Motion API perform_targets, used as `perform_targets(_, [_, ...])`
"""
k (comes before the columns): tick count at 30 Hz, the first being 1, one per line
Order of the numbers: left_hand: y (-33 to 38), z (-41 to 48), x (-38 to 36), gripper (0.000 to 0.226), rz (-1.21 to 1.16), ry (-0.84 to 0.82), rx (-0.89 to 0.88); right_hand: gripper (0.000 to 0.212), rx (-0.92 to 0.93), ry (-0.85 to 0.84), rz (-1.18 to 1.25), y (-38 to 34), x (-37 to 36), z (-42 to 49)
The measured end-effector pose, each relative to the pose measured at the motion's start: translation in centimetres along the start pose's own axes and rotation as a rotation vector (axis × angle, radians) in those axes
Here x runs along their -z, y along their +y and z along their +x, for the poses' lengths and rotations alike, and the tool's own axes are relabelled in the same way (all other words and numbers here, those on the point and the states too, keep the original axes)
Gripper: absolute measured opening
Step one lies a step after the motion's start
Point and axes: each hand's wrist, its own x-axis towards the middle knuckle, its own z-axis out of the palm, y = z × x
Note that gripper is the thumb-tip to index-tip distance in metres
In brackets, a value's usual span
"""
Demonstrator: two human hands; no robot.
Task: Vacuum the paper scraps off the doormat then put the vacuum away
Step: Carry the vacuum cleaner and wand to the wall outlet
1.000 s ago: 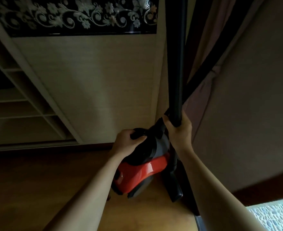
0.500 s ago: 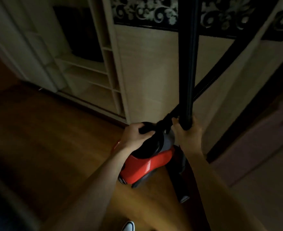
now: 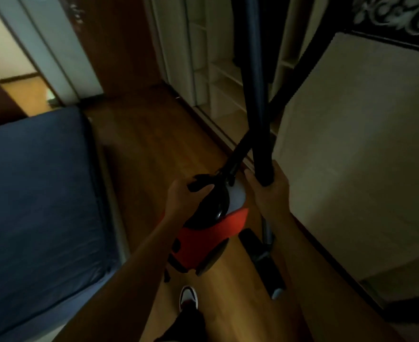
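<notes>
A red and black canister vacuum hangs above the wooden floor. My left hand grips its black carry handle from the left. My right hand grips the lower end of the dark wand tube, which stands upright in front of me. The black hose runs from the vacuum's top up to the right. The flat floor nozzle hangs low beside the canister. No doormat or paper scraps are in view.
A bed with a dark blue cover fills the left side. A wardrobe with a pale sliding door and open shelves lines the right. A doorway opens at the far left. My shoe shows below.
The view has swung left: the bed and doorway have come into sight and the wardrobe door has shifted right. Both hands keep the same grips on the handle and the tube.
</notes>
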Motion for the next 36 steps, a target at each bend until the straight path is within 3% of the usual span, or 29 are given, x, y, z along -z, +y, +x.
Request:
perform_targets(2, [-0.9,1.0,2.1,0.03,-0.001,0.068,0.022,0.01,-0.037,-0.059,0.009,0.4,-2.7,1.2])
perform_targets(7, [-3.8,4.3,6.2,0.038,-0.001,0.212,0.06,0.028,-0.058,-0.175,-0.021,0.8,-9.0,4.7])
perform_targets(11, [-6.4,8.6,9.1,0.042,-0.034,0.266,0.107,0.011,-0.049,-0.26,-0.062,2.9,-15.4,9.8])
perform_targets(13, [-8.1,11.5,10.7,0.039,-0.022,0.28,0.115,0.024,-0.065,-0.317,-0.084,5.3,-20.1,13.8])
perform_targets(15, [-9.8,14.7,12.5,0.037,-0.031,0.285,0.109,0.039,-0.054,-0.26,-0.081,7.6,-23.9,17.7])
perform_targets(18, [-11.9,19.5,15.1,0.037,-0.067,0.264,0.127,0.064,-0.028,-0.316,-0.16,6.4,-28.5,19.6])
perform_targets(23, [-13.7,26.7,19.7,0.03,-0.023,0.262,0.084,0.07,0.057,-0.347,-0.334,5.1,-34.5,24.5])
perform_targets(27, [-15.0,31.5,22.8,0.029,0.011,0.284,0.083,0.067,-0.029,-0.336,-0.152,4.2,-39.6,26.6])
perform_targets(36, [-17.9,42.6,26.5,0.033,-0.016,0.38,0.147,0.017,0.019,-0.483,-0.017,2.4,-47.7,35.3])
